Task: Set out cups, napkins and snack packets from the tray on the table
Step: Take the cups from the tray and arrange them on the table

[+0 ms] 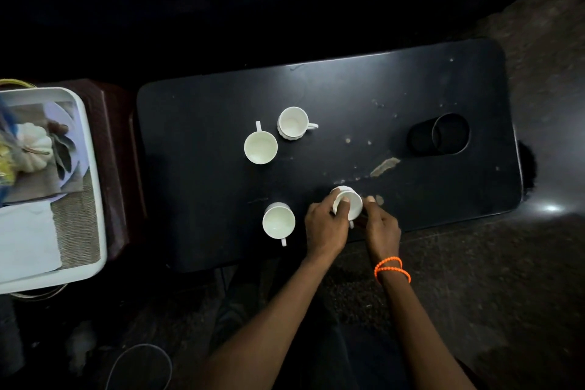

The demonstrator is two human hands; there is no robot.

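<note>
A fourth white ceramic cup (347,203) is gripped by the left hand (326,225), thumb over its rim, at the near edge of the black rounded table (205,111); its other side is touched by the right hand (381,225), whose grip cannot be told. Three white cups stand at nine (279,222), ten (261,147) and eleven o'clock (292,123). Far at nine o'clock, the white plastic tray (95,199) holds white paper napkins (27,241). No writing is legible.

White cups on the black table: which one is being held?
The white cup at the table's near edge, tilted between the left hand and right hand. The other three stand alone, untouched.
</note>
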